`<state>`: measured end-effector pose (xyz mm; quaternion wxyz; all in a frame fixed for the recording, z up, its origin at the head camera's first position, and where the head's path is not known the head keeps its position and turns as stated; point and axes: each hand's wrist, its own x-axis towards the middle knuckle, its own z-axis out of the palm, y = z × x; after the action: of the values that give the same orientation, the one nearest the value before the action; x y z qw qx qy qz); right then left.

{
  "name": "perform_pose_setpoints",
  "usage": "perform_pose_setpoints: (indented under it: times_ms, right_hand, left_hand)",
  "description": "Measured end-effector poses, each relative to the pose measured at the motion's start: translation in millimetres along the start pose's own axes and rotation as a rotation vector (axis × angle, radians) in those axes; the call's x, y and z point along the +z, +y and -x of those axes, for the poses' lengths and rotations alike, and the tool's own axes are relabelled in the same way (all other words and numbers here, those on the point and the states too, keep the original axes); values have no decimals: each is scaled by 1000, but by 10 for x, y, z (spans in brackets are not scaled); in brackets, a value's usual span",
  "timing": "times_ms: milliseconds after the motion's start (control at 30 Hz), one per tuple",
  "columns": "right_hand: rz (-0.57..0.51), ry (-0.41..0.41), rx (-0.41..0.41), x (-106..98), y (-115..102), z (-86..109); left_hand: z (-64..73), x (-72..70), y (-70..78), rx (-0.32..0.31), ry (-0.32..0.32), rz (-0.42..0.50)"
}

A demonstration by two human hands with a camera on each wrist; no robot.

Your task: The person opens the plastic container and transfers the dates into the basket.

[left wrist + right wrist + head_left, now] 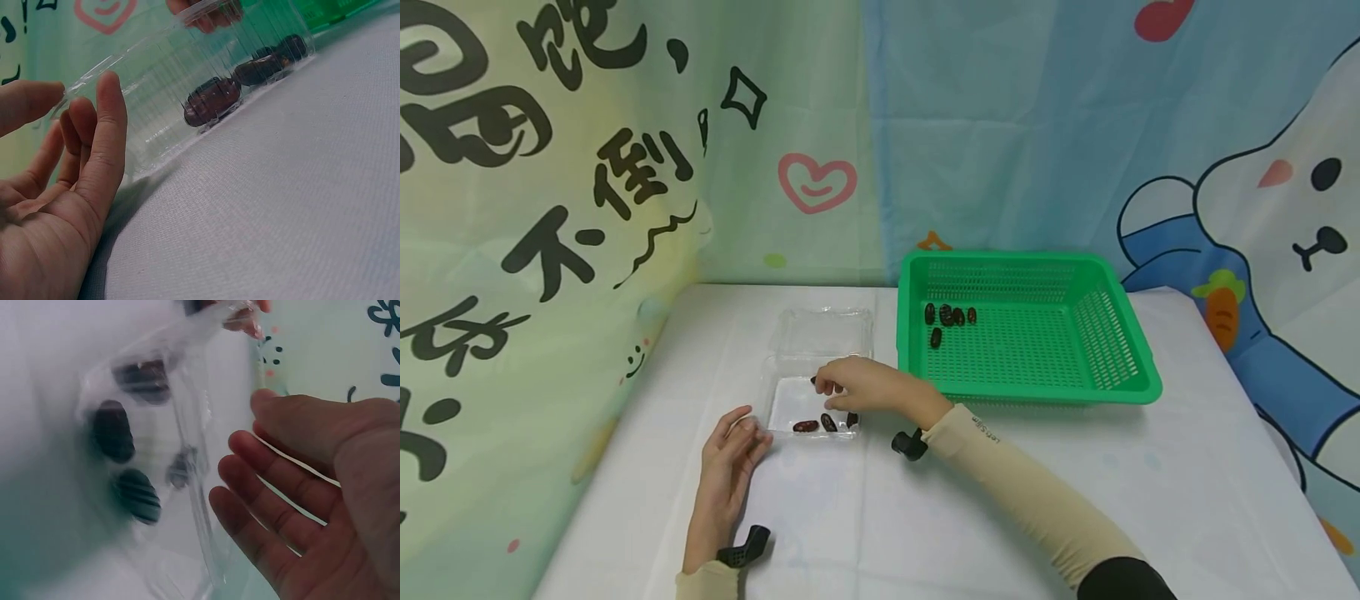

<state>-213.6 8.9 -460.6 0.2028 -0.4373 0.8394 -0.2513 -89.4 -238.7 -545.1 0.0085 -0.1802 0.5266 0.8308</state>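
A clear plastic clamshell box (pixel 782 400) stands on the table with its lid (pixel 823 333) laid back. Several dark brown dates (pixel 806 426) lie inside, mostly along its near side. My left hand (pixel 730 454) holds the box's near-left corner, thumb and fingers either side of the rim (pixel 84 78). Over the box's right part hovers my right hand (pixel 868 385), fingers loosely bent and nothing between them. In the right wrist view its fingertips (pixel 228 506) are apart from the dates (pixel 112 431). One date (pixel 813 380) peeks out just beyond those fingers.
A green plastic basket (pixel 1030 387) stands at the back right, with several dates (pixel 946 315) in its left part. White cloth (pixel 880 517) covers the table. Printed curtains (pixel 1000 167) hang behind and to the left.
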Motion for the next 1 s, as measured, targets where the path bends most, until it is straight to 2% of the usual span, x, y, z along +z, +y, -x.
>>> perform_pose_setpoints:
  times_ms: [200, 400, 500, 1000]
  right_hand:
    - [111, -34, 60, 164, 12, -89]
    - [292, -39, 103, 283, 3, -153]
    - [347, -39, 113, 321, -13, -170]
    - [269, -37, 120, 364, -65, -177]
  left_hand:
    - [-6, -7, 4, -1, -5, 11]
    - [-5, -10, 6, 8, -10, 5]
    - [-5, -7, 4, 11, -15, 9]
    - [-10, -1, -18, 21, -13, -8]
